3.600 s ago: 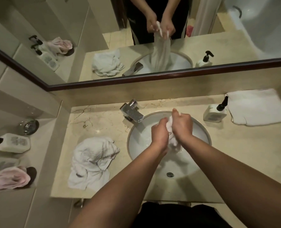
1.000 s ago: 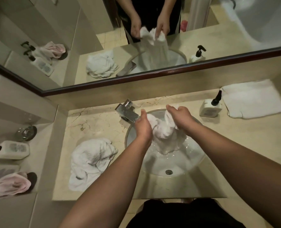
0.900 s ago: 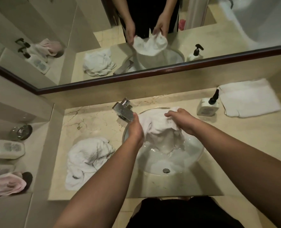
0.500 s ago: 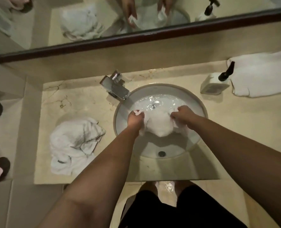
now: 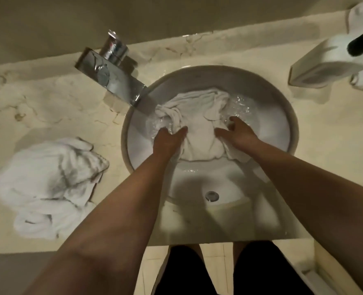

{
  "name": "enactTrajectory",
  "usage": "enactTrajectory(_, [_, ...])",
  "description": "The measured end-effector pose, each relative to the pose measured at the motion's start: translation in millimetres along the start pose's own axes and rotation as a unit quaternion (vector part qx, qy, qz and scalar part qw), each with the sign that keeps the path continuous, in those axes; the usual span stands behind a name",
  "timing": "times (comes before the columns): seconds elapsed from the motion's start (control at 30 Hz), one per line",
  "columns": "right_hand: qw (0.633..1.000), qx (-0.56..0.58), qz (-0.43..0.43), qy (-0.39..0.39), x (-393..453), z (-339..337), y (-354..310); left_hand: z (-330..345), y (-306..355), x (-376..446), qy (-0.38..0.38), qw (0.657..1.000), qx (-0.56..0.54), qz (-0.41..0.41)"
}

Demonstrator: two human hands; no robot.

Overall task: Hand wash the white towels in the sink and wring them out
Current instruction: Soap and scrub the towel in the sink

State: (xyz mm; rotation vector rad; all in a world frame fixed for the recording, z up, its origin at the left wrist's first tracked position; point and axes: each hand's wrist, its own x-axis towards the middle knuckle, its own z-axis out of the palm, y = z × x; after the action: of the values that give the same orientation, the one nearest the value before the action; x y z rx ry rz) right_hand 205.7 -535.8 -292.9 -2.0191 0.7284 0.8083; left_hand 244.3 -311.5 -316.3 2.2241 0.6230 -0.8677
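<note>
A wet white towel (image 5: 199, 122) lies bunched in the water of the round white sink (image 5: 291, 116). My left hand (image 5: 167, 139) presses on the towel's left side, fingers stretched forward into the water. My right hand (image 5: 236, 133) presses on its right side with fingers spread. A fold of towel shows under my right wrist. A second white towel (image 5: 48, 179) lies crumpled on the counter to the left of the sink.
The chrome faucet (image 5: 112, 75) juts over the sink's upper left rim. A white soap dispenser (image 5: 329, 60) with a black pump stands at the upper right. The drain (image 5: 212, 195) sits at the sink's near side. My legs show below the marble counter (image 5: 59, 107) edge.
The towel was held up above the sink by both hands and has come down into the water. Both hands now press it flat; the camera has tilted down and closer.
</note>
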Motion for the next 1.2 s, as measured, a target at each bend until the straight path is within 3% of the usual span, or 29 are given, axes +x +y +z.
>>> enactTrajectory(0.07, [0.999, -0.048, -0.01, -0.003, 10.2, 7.5, 2.1, 8.7, -11.6, 7.5, 0.006, 0.998, 0.049, 0.037])
enactTrajectory(0.17, [0.993, -0.118, -0.025, -0.02, 22.4, 14.4, -4.3, 14.5, -9.0, 7.1, 0.014, 0.995, -0.03, 0.092])
enactTrajectory(0.23, [0.989, -0.137, -0.048, -0.001, 23.4, 18.2, -5.5, 14.9, -0.3, 3.4, 0.028, 0.983, -0.172, 0.054])
enactTrajectory(0.3, [0.987, -0.126, -0.083, 0.063, 15.3, 18.0, -4.3, 12.3, 8.3, 0.6, -0.002, 0.919, -0.389, -0.067])
enactTrajectory(0.37, [0.987, -0.036, -0.099, 0.124, 0.9, 14.3, -5.0, 7.5, 11.3, -5.2, -0.117, 0.839, -0.512, -0.144])
enactTrajectory(0.47, [0.96, 0.241, -0.026, 0.139, -21.4, 5.4, -17.7, -4.5, 13.4, -19.2, -0.248, 0.811, -0.5, -0.176])
enactTrajectory(0.57, [0.882, 0.465, 0.067, 0.046, -40.1, -6.3, -32.9, -21.8, 24.9, -40.3, -0.322, 0.796, -0.484, -0.167])
enactTrajectory(0.63, [0.813, 0.559, 0.138, -0.089, -52.8, -13.1, -35.8, -33.8, 34.8, -58.6, -0.343, 0.797, -0.472, -0.153])
enactTrajectory(0.67, [0.796, 0.563, 0.169, -0.146, -61.0, -15.2, -36.5, -41.1, 39.4, -70.7, -0.345, 0.801, -0.468, -0.147])
enactTrajectory(0.77, [0.806, 0.516, 0.198, -0.211, -88.8, -22.7, -41.1, -57.7, 49.0, -103.7, -0.343, 0.807, -0.462, -0.134])
enactTrajectory(0.87, [0.831, 0.519, 0.136, -0.145, -125.2, -37.3, -57.5, -70.1, 60.7, -132.8, -0.278, 0.849, -0.44, -0.091])
enactTrajectory(1.0, [0.919, 0.393, 0.002, 0.023, -198.0, -58.0, -96.6, -99.1, 78.2, -179.7, -0.105, 0.921, -0.374, 0.007])
enactTrajectory(1.2, [0.938, 0.279, -0.162, 0.123, -270.6, -48.0, -152.2, -109.5, 114.3, -244.1, -0.021, 0.912, -0.399, 0.092])
